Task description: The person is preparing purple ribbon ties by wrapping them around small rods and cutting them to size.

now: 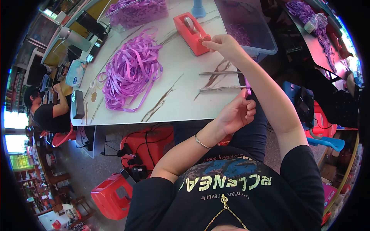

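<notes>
My right hand [225, 46] reaches over the table to the red tape dispenser [191, 34], thumb and forefinger pinched at its cutter end, where the clear tape comes off; the tape itself barely shows. Closer to my body, my left hand [239, 111] is closed, its thumb and forefinger pinching a short purple ribbon [248, 85] at the table's right edge. That ribbon lies at the ends of two thin parallel metal rods [219, 73], which stick out leftward over the tabletop. A large loose heap of purple ribbon [133, 71] lies left of the dispenser.
A clear bin of purple ribbon pieces [137, 13] stands at the back, and a larger clear tub [266, 48] adjoins the table's right side. Tissues [76, 72] and a black box [77, 104] line the left edge. Another person [48, 111] sits far left. Red stools [113, 196] stand below.
</notes>
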The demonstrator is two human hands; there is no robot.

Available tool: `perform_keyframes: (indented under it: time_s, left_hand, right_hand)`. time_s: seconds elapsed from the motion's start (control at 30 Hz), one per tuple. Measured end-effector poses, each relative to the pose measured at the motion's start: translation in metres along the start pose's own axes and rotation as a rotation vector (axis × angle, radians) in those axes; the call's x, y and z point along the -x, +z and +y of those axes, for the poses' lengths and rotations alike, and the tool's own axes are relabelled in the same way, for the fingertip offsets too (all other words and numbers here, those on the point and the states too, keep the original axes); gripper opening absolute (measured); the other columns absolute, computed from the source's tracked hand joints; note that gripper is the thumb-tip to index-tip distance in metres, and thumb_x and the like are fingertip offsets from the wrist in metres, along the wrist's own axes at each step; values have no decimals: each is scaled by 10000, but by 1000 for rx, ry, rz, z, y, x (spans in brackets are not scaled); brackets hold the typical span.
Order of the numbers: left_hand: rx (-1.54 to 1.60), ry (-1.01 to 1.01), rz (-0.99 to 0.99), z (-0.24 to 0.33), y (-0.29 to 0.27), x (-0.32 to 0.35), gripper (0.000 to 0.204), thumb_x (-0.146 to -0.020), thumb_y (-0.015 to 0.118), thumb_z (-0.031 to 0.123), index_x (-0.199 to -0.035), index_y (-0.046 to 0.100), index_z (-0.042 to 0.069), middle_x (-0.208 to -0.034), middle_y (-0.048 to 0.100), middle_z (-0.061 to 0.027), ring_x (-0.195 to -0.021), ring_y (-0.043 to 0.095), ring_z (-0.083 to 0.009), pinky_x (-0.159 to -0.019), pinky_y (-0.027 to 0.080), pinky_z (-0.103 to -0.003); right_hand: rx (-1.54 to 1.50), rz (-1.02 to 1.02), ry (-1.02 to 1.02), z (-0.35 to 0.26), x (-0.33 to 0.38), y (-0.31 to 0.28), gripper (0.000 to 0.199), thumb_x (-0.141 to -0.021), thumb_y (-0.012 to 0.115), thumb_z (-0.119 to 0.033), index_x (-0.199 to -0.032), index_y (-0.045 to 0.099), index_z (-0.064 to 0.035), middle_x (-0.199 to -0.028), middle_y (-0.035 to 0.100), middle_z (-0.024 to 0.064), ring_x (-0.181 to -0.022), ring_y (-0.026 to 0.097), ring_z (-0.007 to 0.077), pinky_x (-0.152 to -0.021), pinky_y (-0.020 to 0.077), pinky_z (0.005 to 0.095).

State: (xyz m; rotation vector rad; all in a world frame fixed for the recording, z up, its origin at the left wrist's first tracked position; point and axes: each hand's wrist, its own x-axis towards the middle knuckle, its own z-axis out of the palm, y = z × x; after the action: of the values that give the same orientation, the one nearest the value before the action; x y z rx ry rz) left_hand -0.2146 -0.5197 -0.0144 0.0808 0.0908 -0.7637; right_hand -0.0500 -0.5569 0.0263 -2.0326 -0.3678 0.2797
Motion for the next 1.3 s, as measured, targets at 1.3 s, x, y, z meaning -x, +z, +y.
perform_keyframes:
  time_s: [1.3]
  left_hand:
    - [-85, 8, 34, 1, 2, -2, 696, -860, 392, 69, -1402, 22, 301, -716, 398, -14, -617, 406, -118, -573, 366, -227]
  right_hand:
    - [958, -326, 38, 8, 82, -82, 349, -663, 685, -441, -648, 653, -94, -596, 618, 42, -616, 610, 198, -550, 455, 317]
